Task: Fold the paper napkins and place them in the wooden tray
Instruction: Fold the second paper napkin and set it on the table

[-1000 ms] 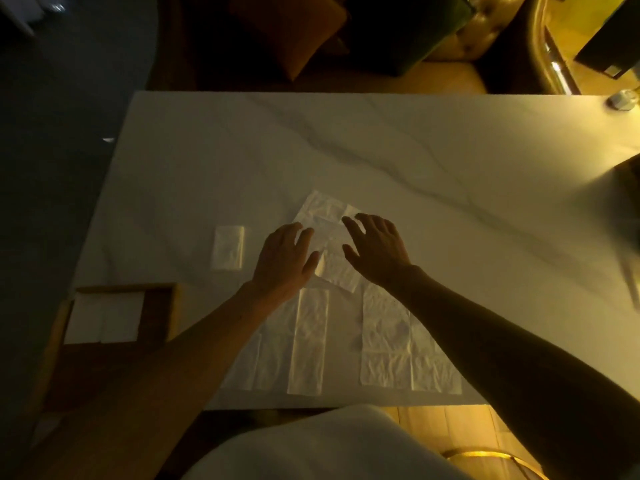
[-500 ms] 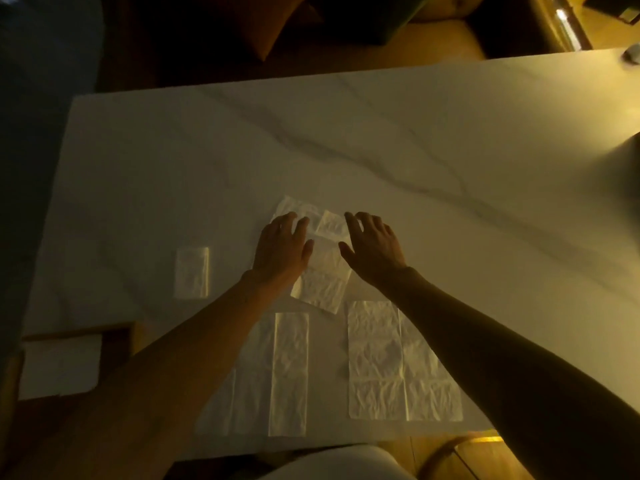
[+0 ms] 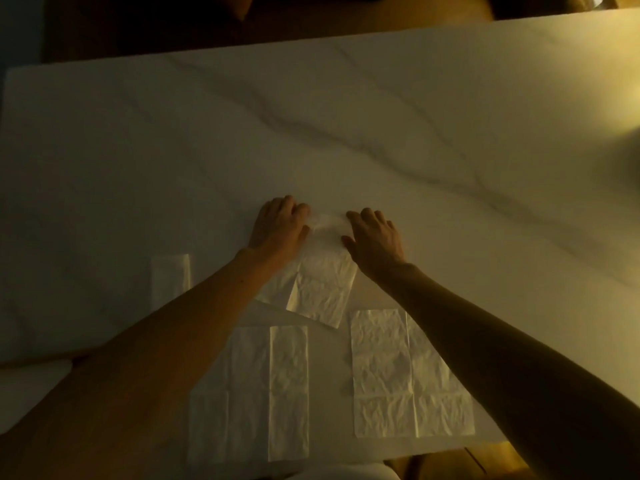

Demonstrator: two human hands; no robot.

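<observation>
Hands, left hand (image 3: 278,225) and right hand (image 3: 375,239), flat, palms down, flanking napkin (image 3: 323,278).

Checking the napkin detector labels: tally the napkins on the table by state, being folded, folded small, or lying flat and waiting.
Being folded under both hands: 1 napkin, left hand and right hand on its far end.
Folded small: 1 small folded napkin.
Flat and waiting: 2, near-left napkin and near-right napkin.
Total: 4 napkins on the marble table.
</observation>
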